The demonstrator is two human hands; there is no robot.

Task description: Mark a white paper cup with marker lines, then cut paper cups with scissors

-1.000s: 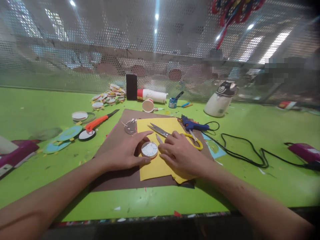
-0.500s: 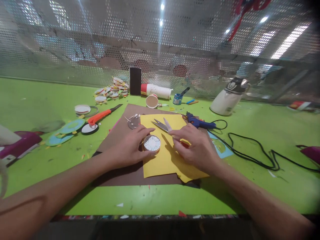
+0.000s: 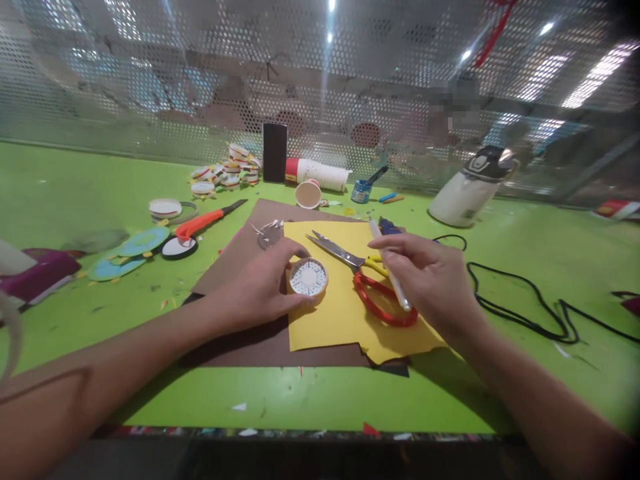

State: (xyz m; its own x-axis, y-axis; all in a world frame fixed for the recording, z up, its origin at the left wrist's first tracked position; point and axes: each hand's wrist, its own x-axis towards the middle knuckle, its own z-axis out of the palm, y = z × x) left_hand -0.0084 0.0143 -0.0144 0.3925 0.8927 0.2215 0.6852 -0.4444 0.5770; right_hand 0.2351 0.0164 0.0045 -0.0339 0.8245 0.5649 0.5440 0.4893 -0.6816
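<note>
My left hand curves its thumb and fingers around a small round shallow piece, white with a dark pattern and a brown rim, like a cut-off paper cup base. It sits over a yellow sheet. My right hand pinches a slim whitish pen-like stick, tilted, with its upper end leaning away from me. Beneath that stick lie scissors with red and yellow handles, their blades slightly apart and pointing towards the back left. My right hand is not gripping the scissors.
Brown sheets lie under the yellow one. A blue glue gun with a black cable lies right. Behind stand a phone, stacked paper cups, a paint jar and a white jug. An orange-handled cutter lies left.
My right hand has moved right with the stick, uncovering the scissors' handles. The stick has swung more upright. My left hand still holds the round piece, now tilted slightly differently.
</note>
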